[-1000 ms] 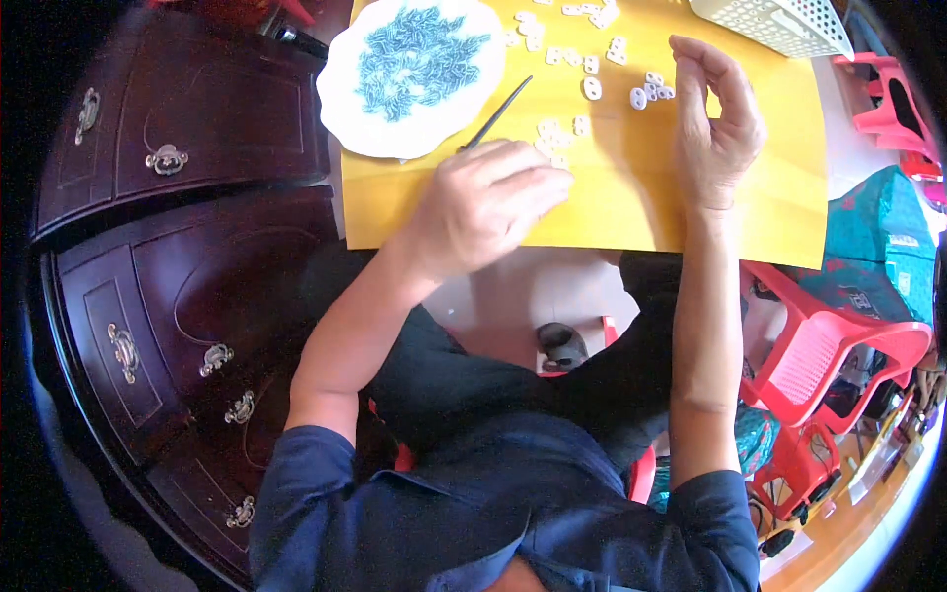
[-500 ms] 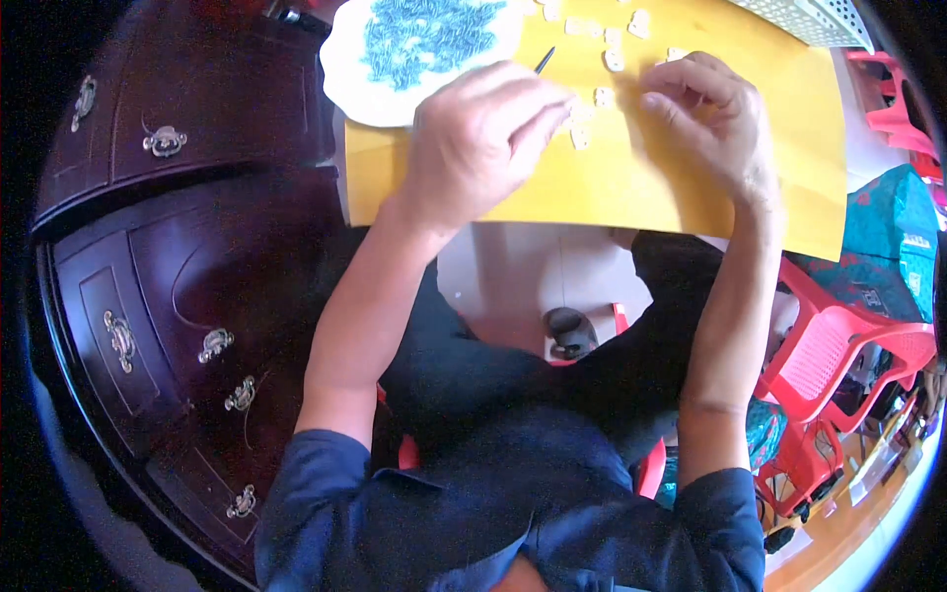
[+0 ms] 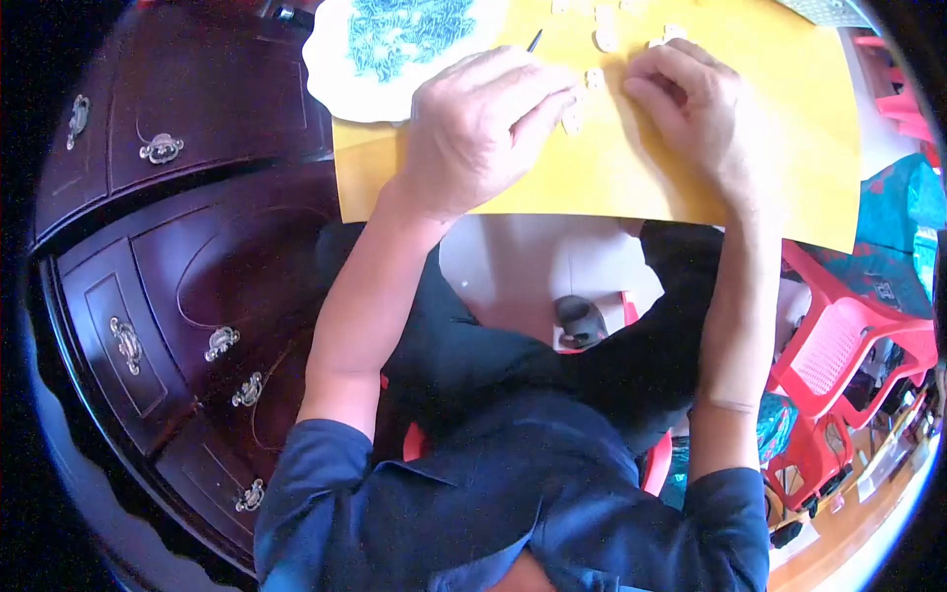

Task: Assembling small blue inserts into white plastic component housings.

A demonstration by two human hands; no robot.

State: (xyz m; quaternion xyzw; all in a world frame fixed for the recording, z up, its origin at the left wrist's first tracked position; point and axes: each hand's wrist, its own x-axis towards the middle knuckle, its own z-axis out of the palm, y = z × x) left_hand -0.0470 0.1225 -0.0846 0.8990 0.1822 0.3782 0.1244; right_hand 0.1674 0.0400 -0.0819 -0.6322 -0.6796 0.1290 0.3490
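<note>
My left hand (image 3: 483,123) hovers over the yellow table board (image 3: 612,178), thumb and forefinger pinched together. Whatever sits between those fingertips is too small to make out. Just beyond them lie small pale pieces with holes, one (image 3: 594,77) between my two hands and another (image 3: 571,120) close by the left fingertips. My right hand (image 3: 691,104) is curled, its thumb against the forefinger; anything inside is hidden. A white scalloped plate (image 3: 326,74) holds a heap of small dark blue-grey pieces (image 3: 409,35), partly behind my left hand. A thin dark pointed tool (image 3: 536,39) shows beside that hand.
More pale pieces (image 3: 605,39) lie along the far part of the board. A white perforated basket (image 3: 829,12) stands at the far right. Dark wooden drawers (image 3: 128,335) flank the left; a red plastic chair (image 3: 824,350) and teal bags (image 3: 893,227) are on the right.
My right thumb and forefinger have come together, and that hand has moved slightly left. My left hand keeps its pinch almost in place. The view has shifted a little.
</note>
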